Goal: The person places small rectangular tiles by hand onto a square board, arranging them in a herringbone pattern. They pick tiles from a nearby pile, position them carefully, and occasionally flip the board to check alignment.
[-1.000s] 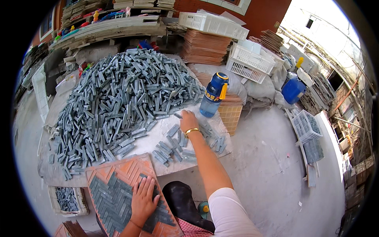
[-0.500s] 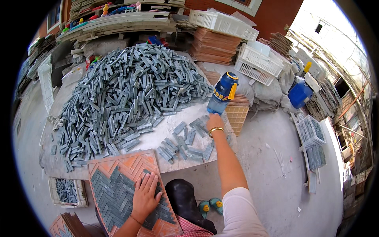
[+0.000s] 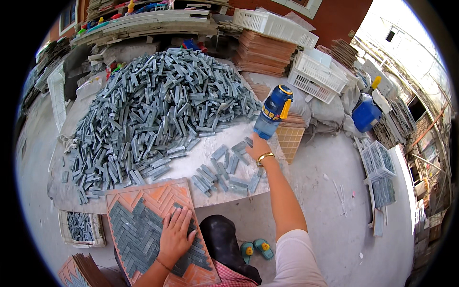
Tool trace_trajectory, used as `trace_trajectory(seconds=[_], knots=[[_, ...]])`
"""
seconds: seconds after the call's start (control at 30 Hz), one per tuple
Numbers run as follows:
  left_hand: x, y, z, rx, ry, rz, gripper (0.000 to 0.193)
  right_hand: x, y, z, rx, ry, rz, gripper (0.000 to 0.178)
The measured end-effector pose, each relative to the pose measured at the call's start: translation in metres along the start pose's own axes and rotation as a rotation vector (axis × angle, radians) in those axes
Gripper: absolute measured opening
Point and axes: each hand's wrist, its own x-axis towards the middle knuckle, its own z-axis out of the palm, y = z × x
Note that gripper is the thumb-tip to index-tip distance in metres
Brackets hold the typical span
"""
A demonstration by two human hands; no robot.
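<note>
My left hand [image 3: 176, 235] lies flat with fingers stretched over dark grey stone strips [image 3: 138, 235], set in a herringbone pattern in an orange-red grooved tray [image 3: 178, 189]. The tray is tilted at the table's near edge, and grooves at its upper right are bare. My right hand [image 3: 259, 147], a gold bangle at its wrist, reaches out over the table beside loose grey strips [image 3: 233, 165]. Its fingers are curled and partly hidden; a strip shows right beside them. Just behind that hand stands a blue water bottle [image 3: 273, 111] with a yellow strap.
A large heap of grey strips [image 3: 162, 105] covers much of the table [image 3: 210, 148]. A white crate [image 3: 82, 229] of strips sits lower left. White crates [image 3: 318, 76] and stacked reddish trays [image 3: 264, 52] stand behind. Green slippers [image 3: 263, 248] lie on the floor.
The view has shifted slightly. My right hand has moved a little left toward the strip near the bottle. My left hand remains on the tray.
</note>
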Motion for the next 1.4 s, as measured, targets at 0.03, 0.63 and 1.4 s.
trace_trajectory(seconds=[0.03, 0.63, 1.4], knots=[[0.0, 0.0, 0.0, 0.001, 0.003, 0.0, 0.063, 0.004, 0.0, -0.003, 0.007, -0.005, -0.047, 0.037], [0.0, 0.001, 0.0, -0.01, 0.021, -0.002, 0.062, 0.02, -0.005, 0.002, -0.259, -0.208, -0.383, 0.028], [-0.001, 0.002, -0.003, -0.056, 0.008, -0.022, 0.062, -0.002, 0.006, -0.015, -0.081, -0.026, -0.084, 0.044]])
